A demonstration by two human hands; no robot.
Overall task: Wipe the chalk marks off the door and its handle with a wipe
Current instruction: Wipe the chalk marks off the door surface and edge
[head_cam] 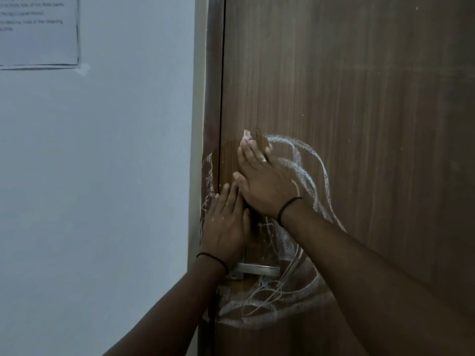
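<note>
The brown wooden door (359, 98) carries white chalk marks (303, 160) in loops around its left edge and down past the metal handle (259, 269). My right hand (264, 181) lies flat on the door above the handle, fingers straight, pressing a small white wipe (247, 134) whose tip shows beyond the fingertips. A darker, damp-looking patch lies left of that hand. My left hand (226, 224) rests flat on the door's edge just above the handle, fingers straight, holding nothing. More chalk smears the door frame (209, 176).
A pale wall (102, 176) fills the left side, with a printed paper sheet (38, 29) taped at its top left. The door frame runs vertically between the wall and the door.
</note>
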